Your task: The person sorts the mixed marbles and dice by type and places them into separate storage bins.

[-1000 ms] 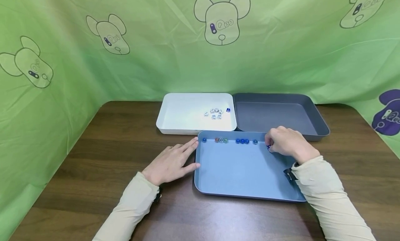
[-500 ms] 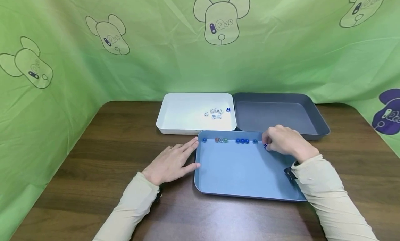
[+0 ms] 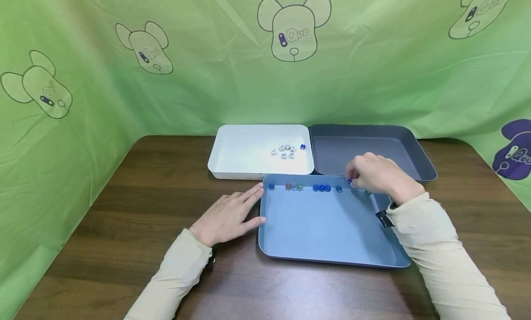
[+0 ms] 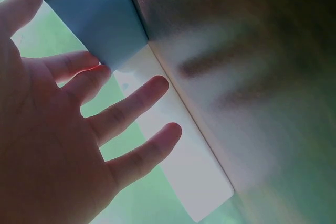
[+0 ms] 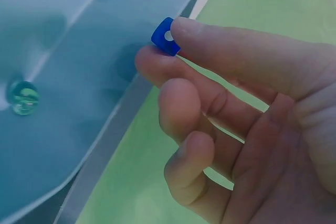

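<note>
Between thumb and index fingertip, my right hand pinches a blue die with white pips, above the far rim of the blue tray. Below it in that tray lies a greenish clear marble, partly covered by the hand in the head view. A row of marbles runs along the tray's far side, with three dark blue marbles side by side and a teal marble to their right. My left hand rests with straight, spread fingers at the tray's left edge, fingertips touching the rim.
Behind the blue tray stands a white tray holding several white dice and one blue die. A dark grey tray adjoins it on the right. The wooden table meets a green cloth backdrop.
My right hand has raised the blue die from the tray floor and moved it slightly left and away toward the far rim, uncovering the greenish marble. My left hand has stayed still.
</note>
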Motion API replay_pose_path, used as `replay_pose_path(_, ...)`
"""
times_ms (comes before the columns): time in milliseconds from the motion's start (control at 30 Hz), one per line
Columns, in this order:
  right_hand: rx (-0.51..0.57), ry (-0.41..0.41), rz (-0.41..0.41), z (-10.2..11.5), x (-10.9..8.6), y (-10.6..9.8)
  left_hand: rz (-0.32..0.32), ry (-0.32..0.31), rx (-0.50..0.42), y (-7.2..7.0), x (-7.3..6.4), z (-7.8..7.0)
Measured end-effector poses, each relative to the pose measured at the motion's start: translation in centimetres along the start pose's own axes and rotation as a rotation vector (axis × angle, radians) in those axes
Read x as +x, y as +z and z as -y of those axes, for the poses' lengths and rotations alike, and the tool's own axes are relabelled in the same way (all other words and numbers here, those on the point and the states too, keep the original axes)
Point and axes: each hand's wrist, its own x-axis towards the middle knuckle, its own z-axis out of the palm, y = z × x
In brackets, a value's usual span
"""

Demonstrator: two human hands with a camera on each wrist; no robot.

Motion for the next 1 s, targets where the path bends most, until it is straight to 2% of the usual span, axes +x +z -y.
replay_pose_path(667, 0.001, -0.048, -0.038, 0.8, 1.7, -1.0, 0.003, 0.0, 0.016, 0.0, 0.0, 0.2)
replay_pose_path(1000, 0.023, -0.05, -0.121, 1.6, 2.1, -1.1, 0.01, -0.008, 0.005, -0.1, 0.0, 0.1)
